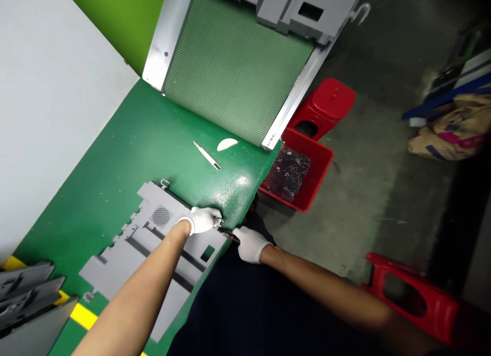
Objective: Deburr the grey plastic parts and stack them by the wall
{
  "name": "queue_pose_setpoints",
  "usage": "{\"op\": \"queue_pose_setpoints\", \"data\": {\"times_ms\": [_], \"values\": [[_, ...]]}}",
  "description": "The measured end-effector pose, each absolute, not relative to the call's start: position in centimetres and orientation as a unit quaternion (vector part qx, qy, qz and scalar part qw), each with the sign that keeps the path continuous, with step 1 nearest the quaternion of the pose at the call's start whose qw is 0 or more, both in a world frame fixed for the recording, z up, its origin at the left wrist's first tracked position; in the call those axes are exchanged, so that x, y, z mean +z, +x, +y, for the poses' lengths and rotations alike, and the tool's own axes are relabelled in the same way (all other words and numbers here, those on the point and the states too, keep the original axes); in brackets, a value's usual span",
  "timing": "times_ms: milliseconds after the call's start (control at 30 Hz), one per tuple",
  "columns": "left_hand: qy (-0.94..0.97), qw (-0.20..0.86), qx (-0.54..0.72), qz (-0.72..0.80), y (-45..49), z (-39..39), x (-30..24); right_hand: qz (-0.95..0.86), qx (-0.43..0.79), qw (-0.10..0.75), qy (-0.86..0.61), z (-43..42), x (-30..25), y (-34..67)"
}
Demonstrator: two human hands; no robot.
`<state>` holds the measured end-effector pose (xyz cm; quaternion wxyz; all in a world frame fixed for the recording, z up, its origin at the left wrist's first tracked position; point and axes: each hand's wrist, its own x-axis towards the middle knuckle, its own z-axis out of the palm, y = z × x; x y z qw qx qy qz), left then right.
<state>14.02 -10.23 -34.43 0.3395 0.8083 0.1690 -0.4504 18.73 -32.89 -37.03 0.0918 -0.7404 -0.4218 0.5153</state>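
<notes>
A grey plastic panel (153, 253) with slots, a mesh patch and hook-like corner pieces lies flat on the green table. My left hand (203, 220), in a white glove, is closed at the panel's upper right corner. Its fingertips pinch a small light piece there that is hard to make out. In my white-gloved right hand (251, 243) is a small hand tool (229, 236) with a red-and-black handle. The tool's metal tip meets the panel's edge just beside my left fingertips; its exact kind is partly hidden by my hand.
A white-handled craft knife (207, 155) and a pale half-round piece (227, 144) lie on the table (115, 156). Beyond is a green conveyor belt (238, 69) carrying another grey panel (295, 10). A red bin (318, 177) of dark scraps and red stools (333, 97) stand right.
</notes>
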Motion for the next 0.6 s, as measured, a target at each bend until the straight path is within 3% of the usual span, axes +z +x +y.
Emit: {"op": "queue_pose_setpoints", "data": {"times_ms": [600], "values": [[0.806, 0.342, -0.456, 0.159, 13.8, -10.1, -35.2, -0.405, 0.480, 0.015, -0.778, -31.0, -36.2, 18.0]]}}
